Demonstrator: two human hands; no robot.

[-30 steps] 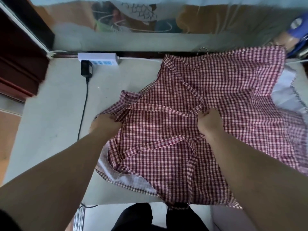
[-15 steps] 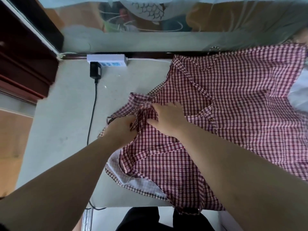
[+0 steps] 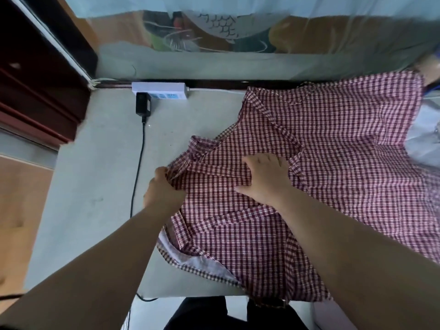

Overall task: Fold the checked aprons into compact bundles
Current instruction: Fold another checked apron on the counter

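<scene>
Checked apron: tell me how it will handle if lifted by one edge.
Probably floppy: the apron wrinkles and bunches where the left hand grips its edge. Likely light, being thin cloth that lies in flat overlapping layers. It may slide on the smooth table, which could be why the right hand presses it flat.
</scene>
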